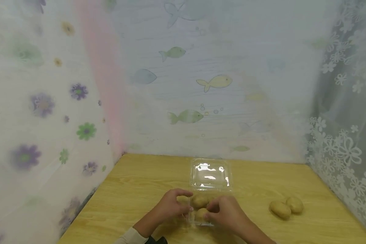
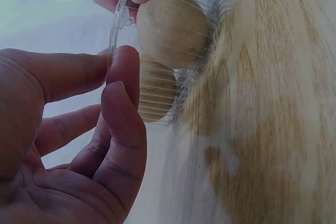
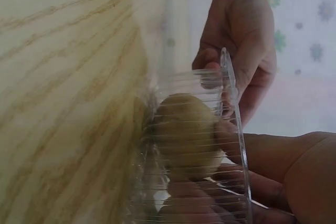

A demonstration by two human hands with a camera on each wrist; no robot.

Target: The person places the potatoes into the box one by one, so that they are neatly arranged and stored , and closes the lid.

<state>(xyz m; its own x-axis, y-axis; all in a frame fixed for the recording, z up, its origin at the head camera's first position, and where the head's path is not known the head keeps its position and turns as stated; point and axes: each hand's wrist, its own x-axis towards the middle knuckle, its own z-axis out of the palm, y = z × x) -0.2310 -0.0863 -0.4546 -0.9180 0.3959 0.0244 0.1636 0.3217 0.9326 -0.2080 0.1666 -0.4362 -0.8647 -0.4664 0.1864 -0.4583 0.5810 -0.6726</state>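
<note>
A clear plastic clamshell box point(image 3: 242, 145) with ribbed walls stands on the table, its lid point(image 1: 211, 174) folded back away from me. Inside lie potatoes, one farther point(image 1: 199, 201) and one nearer point(image 1: 202, 214). My left hand point(image 1: 170, 205) pinches the box's left rim between thumb and fingers, as the left wrist view shows. From the right side, my right hand point(image 1: 228, 213) reaches into the box. Its thumb and fingers hold a potato point(image 3: 186, 129) low inside the box. The ribbed wall and the hand partly hide that potato.
Two loose potatoes, one nearer point(image 1: 280, 209) and one just behind it point(image 1: 295, 205), lie together on the wood-grain table point(image 1: 140, 176) to the right. Patterned sheets, with flowers at the sides and fish point(image 1: 187, 117) at the back, hang around the table.
</note>
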